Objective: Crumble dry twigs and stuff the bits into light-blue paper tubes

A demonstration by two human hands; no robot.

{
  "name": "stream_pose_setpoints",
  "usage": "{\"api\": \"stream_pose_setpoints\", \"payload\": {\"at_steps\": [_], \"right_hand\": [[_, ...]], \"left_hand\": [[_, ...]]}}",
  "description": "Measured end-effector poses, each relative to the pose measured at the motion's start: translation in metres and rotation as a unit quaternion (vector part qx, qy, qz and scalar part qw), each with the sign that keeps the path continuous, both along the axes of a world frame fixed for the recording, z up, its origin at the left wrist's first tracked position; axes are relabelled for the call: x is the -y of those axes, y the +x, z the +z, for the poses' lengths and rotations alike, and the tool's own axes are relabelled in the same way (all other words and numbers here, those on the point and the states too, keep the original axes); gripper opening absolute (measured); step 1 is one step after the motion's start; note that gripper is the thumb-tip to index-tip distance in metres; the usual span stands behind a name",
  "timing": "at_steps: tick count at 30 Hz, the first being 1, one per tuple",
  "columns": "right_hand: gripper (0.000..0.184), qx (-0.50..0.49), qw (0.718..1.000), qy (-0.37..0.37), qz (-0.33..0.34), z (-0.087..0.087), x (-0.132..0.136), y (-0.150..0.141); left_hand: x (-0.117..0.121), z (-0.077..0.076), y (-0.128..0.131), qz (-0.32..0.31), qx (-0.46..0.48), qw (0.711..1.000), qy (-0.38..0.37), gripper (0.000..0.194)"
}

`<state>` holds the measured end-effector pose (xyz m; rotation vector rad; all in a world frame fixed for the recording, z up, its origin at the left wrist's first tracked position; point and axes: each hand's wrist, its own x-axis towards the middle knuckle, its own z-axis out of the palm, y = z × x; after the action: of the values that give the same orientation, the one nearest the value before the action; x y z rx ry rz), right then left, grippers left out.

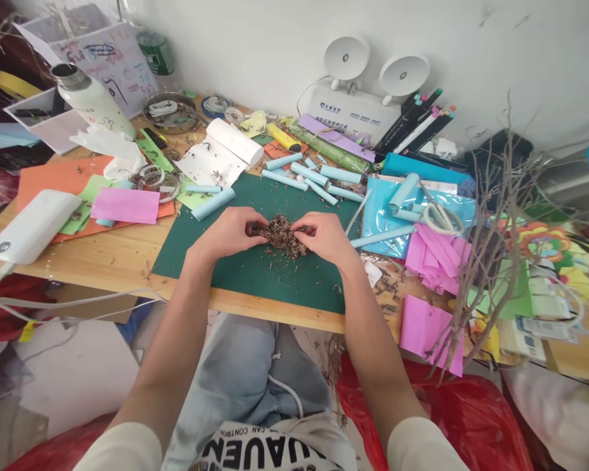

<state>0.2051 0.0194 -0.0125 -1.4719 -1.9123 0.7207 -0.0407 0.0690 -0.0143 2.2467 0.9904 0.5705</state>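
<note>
A loose clump of dry brown plant bits (283,237) rests on the dark green mat (245,278) at the table's front edge. From the left, my left hand (230,232) has thumb and fingers curved around the near end of the clump. Opposite it, my right hand (321,237) pinches the clump's right side between thumb and fingertips. Small crumbs lie scattered on the mat around both hands. Just behind them lie several light blue paper tubes (310,173), and one more blue tube (214,204) lies beyond my left hand.
Scissors (442,212) and pink paper (434,258) sit to the right, with upright bare twigs (495,261) beyond. At left are a white power bank (32,226) with a cable and a metal bottle (93,101). A twin-head lamp (356,108) stands against the wall.
</note>
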Motion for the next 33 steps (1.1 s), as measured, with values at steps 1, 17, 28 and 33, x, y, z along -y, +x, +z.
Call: {"api": "stream_pose_setpoints", "payload": {"at_steps": [1,17,28,33], "right_hand": [[0.012,-0.026,1.0,0.005,-0.008,-0.001,0.0,-0.001],[0.017,-0.157,0.983,0.076,-0.054,-0.009,-0.001,-0.028],[0.026,-0.248,0.96,0.066,-0.115,-0.018,-0.006,-0.025],[0.013,-0.139,0.975,0.155,-0.082,-0.014,-0.002,-0.033]], "left_hand": [[0.0,-0.001,0.001,0.003,0.002,1.0,-0.002,0.021],[0.007,-0.016,0.041,0.088,0.232,0.965,-0.083,0.017],[0.005,-0.025,0.043,0.113,0.275,0.946,-0.128,0.025],[0.005,-0.029,0.044,0.094,0.317,0.928,-0.173,0.038]]}}
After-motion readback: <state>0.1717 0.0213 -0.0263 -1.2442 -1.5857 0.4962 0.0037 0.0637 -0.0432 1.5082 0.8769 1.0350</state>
